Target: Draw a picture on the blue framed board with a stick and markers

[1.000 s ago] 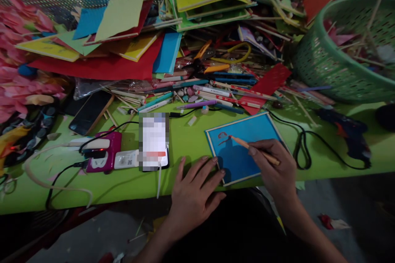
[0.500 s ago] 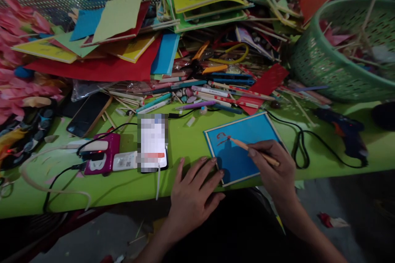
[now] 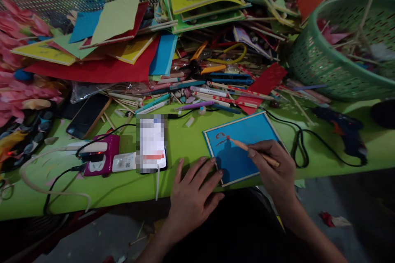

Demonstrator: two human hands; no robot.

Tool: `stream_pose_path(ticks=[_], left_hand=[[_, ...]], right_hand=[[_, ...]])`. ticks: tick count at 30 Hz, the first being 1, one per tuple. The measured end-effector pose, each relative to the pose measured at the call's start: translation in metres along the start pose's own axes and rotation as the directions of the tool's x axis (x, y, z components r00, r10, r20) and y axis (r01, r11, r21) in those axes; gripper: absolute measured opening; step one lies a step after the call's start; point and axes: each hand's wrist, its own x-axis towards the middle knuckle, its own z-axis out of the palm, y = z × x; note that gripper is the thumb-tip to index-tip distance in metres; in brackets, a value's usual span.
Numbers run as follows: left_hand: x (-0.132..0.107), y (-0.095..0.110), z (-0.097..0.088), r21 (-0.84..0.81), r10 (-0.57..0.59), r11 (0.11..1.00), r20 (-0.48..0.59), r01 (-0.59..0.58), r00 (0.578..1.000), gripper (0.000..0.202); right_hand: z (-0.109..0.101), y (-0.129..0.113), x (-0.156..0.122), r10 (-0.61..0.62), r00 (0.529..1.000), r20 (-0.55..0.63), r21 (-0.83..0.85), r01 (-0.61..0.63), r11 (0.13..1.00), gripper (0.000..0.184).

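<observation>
**A:** What is hard to make out here?

**B:** The screen of the phone lying on the counter is blurred into blocks, so nothing on it can be read. The green basket is cut off by the right edge, and inside it I see only a tangle of sticks and pink scraps. The heap of coloured card at the back covers whatever lies beneath it. Both forearms run out through the lower edge. The red marks on the blue board are too small to read as any shape.

**A:** Where does that board lie?

**B:** It lies flat on the counter at the near edge, a little right of centre, with the phone to its left and a black cable looping just beside its right side.

**A:** And the right hand?

**B:** The right hand rests over the board's lower right corner. Its grip is pinched around a thin wooden stick, thumb against forefinger. The stick slants up and to the left, and its red tip meets the board right by the red marks.

**A:** And the left?

**B:** The left hand lies palm down at the counter's edge. Its grip is apart, with the fingers spread flat and nothing held. The fingertips reach the board's lower left corner and seem to press on its rim.
</observation>
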Motion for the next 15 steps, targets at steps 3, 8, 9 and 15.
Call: stream_pose_path(ticks=[3, 8, 9, 15], left_hand=[[-0.0001, -0.0002, -0.0001, -0.002, -0.001, 1.0, 0.003, 0.001, 1.0, 0.039], [-0.0003, -0.0007, -0.001, 0.038, 0.011, 0.999, 0.018, -0.012, 1.0, 0.039], [-0.0002, -0.0007, -0.0011, 0.035, 0.011, 0.999, 0.016, -0.011, 1.0, 0.039], [0.0016, 0.0002, -0.0012, -0.019, 0.001, 1.0, -0.013, -0.001, 1.0, 0.037]], right_hand=[[-0.0002, 0.0003, 0.0003, 0.011, 1.0, -0.03, 0.002, -0.011, 1.0, 0.006], [-0.0005, 0.0007, 0.0001, 0.012, 1.0, -0.003, 0.01, -0.012, 1.0, 0.008], [-0.0005, 0.0007, 0.0001, 0.017, 1.0, -0.011, 0.009, -0.017, 1.0, 0.009], [-0.0013, 0.0023, -0.0005, 0.012, 1.0, 0.023, -0.01, -0.011, 1.0, 0.009]])
